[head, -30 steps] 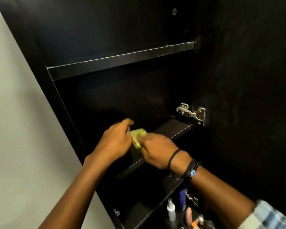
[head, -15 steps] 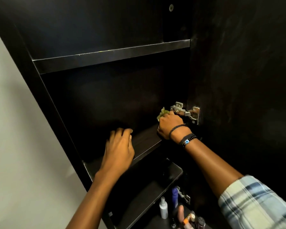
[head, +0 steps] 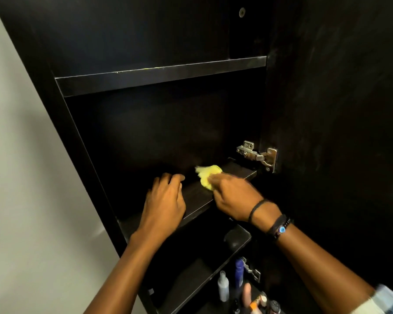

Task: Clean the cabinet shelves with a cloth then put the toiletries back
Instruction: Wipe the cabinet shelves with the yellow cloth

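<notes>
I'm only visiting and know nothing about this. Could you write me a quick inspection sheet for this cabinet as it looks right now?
Surface: middle shelf, dark; it bears only the cloth and the hands. Upper shelf has pale specks along its front edge.
Job's things: yellow cloth on the middle shelf; toiletries stand at the bottom of the view.
Clutter: nothing seen.
Hands: left hand rests on the middle shelf's front, fingers loosely curled, holding nothing; right hand, blurred, holds the cloth against the shelf.
Cables: nothing seen.
Surroundings: pale wall on the left; open door on the right, on a metal hinge.
</notes>
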Tool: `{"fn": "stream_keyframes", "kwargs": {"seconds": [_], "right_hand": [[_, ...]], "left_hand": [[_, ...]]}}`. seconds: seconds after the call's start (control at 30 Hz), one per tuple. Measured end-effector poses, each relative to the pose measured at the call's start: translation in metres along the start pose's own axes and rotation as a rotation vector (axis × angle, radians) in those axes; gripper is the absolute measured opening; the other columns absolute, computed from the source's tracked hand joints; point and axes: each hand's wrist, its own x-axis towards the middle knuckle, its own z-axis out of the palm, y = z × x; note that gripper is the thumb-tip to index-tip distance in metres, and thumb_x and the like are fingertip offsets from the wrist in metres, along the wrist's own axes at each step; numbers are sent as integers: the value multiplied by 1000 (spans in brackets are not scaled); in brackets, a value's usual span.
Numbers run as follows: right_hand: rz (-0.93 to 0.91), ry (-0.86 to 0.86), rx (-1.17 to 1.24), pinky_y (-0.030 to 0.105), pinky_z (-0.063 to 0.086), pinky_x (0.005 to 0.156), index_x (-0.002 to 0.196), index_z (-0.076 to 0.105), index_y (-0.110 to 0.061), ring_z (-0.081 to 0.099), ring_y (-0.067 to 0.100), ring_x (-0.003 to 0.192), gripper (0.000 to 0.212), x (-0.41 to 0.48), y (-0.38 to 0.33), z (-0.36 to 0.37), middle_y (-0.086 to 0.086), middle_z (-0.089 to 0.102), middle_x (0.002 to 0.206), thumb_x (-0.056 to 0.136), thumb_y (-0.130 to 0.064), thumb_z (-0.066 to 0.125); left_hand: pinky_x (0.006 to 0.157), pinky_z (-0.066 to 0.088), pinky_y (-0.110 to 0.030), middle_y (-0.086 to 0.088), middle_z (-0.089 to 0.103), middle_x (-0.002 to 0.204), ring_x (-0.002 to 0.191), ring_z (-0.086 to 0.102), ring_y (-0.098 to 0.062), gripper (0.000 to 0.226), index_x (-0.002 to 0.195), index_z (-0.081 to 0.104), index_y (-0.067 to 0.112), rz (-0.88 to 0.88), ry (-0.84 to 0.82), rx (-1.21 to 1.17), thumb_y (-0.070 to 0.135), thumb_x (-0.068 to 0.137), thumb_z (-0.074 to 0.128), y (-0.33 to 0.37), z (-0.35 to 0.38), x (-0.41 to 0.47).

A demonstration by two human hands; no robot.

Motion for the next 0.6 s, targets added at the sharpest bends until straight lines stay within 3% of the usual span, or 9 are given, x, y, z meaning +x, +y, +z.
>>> {"fn": "stream_keyframes", "kwargs": {"seconds": [0.07, 0.13, 0.2, 0.27, 0.43, 0.53, 0.6], "right_hand": [[-109, -47, 112, 41, 44, 101, 121, 54, -21, 53, 23, 119, 34, -15, -10, 1, -2, 55, 133, 90, -24, 38], [-28, -43, 117, 41, 41, 106, 124, 53, -29, 54, 23, 120, 37, -14, -2, -6, -3, 57, 132, 89, -28, 38], [119, -22, 28, 37, 44, 100, 114, 58, -26, 59, 28, 111, 32, 2, 13, -9, 4, 64, 120, 88, -29, 40], [136, -21, -40, 37, 50, 92, 109, 62, -21, 61, 30, 105, 32, 21, 4, -7, 7, 65, 118, 87, -28, 40], [-79, -33, 26, 36, 48, 82, 108, 59, -8, 60, 35, 103, 26, 33, -77, 7, 14, 62, 114, 87, -20, 50], [-358, -2, 165, 37, 52, 65, 91, 64, -2, 62, 40, 80, 21, 1, -126, 13, 21, 66, 91, 78, -14, 54], [-419, -10, 199, 36, 53, 50, 71, 64, -2, 62, 39, 62, 14, -16, -141, 17, 20, 66, 71, 67, -12, 56]], "left_hand": [[88, 45, -41, -5, 54, 118, 106, 50, -26, 35, 123, 52, 18, 59, -35, 101, 14, 88, 49, 4, -15, -6], [87, 46, -38, -3, 52, 120, 107, 51, -25, 48, 126, 51, 17, 173, -55, 240, 12, 79, 58, 11, -35, -13], [84, 45, -39, -4, 53, 117, 105, 53, -25, 54, 124, 51, 18, 243, -49, 378, 12, 71, 63, 20, -63, -19], [84, 43, -40, -3, 53, 116, 104, 53, -26, 54, 123, 49, 20, 265, -44, 514, 11, 71, 61, 24, -90, -19], [86, 39, -38, -5, 45, 122, 110, 47, -27, 46, 128, 40, 20, 266, -72, 669, 15, 84, 55, 23, -125, -16], [88, 38, -38, -5, 42, 125, 114, 44, -27, 46, 129, 35, 20, 247, -135, 710, 16, 86, 53, 27, -121, -16], [90, 38, -39, -6, 42, 127, 116, 44, -27, 47, 132, 33, 20, 224, -163, 734, 17, 88, 53, 27, -117, -17]]}}
